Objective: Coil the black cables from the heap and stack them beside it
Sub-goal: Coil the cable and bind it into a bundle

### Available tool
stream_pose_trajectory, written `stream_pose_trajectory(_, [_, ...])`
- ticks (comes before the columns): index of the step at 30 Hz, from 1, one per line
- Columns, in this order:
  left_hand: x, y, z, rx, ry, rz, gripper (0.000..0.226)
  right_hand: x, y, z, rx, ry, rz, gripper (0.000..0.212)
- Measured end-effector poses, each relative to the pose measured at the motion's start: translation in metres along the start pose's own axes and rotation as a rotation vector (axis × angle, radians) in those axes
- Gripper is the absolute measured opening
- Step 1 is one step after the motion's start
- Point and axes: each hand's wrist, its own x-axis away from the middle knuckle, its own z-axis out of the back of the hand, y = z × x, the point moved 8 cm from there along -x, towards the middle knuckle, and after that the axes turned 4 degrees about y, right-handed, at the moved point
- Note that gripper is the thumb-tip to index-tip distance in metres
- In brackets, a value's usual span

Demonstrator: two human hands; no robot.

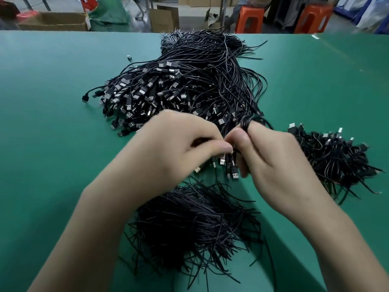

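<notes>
Left hand (168, 150) pinches a black cable (246, 123) at its thumb tip while the right hand (275, 163) grips the wound part, loops round the forefinger, plugs hanging below. Both work just in front of the heap (179, 87) on the green worktop (52, 133). Right of the heap lies the stack of coiled cables (332, 159); nearer than the heap, a bundle of thin black strands (195, 224). Light, limp cord, I'd say, apt to spring loose unless held where the loops cross.
</notes>
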Motion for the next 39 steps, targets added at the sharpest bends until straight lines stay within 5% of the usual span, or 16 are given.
stream_pose_trajectory(6, [0.0, -0.017, 0.012, 0.362, 0.177, 0.082, 0.012, 0.015, -0.007, -0.032, -0.819, -0.517, -0.184, 0.038])
stream_pose_trajectory(12, [0.0, -0.014, -0.021, 0.619, -0.075, 0.097, 0.026, 0.015, -0.013, -0.033, -0.977, -0.57, -0.132, 0.031])
stream_pose_trajectory(15, [0.0, -0.023, -0.017, 0.603, -0.042, 0.125, 0.02, 0.014, -0.013, -0.033, -0.901, -0.549, -0.086, 0.033])
stream_pose_trajectory(28, [-0.002, -0.042, -0.011, 0.472, 0.223, 0.274, 0.02, 0.006, -0.001, -0.04, -1.033, -0.261, -0.347, 0.02])
stream_pose_trajectory(34, [0.004, -0.043, 0.006, 0.363, 0.423, 0.275, 0.021, 0.004, 0.018, -0.011, -0.5, 0.186, -0.295, 0.013])
stream_pose_trajectory(37, [0.012, -0.044, 0.022, 0.255, 0.614, 0.267, 0.02, 0.01, 0.021, 0.015, -0.306, 0.47, -0.265, 0.026])
stream_pose_trajectory(39, [0.017, -0.037, 0.03, 0.176, 0.735, 0.233, 0.02, 0.009, 0.023, 0.01, -0.352, 0.398, -0.278, 0.046])
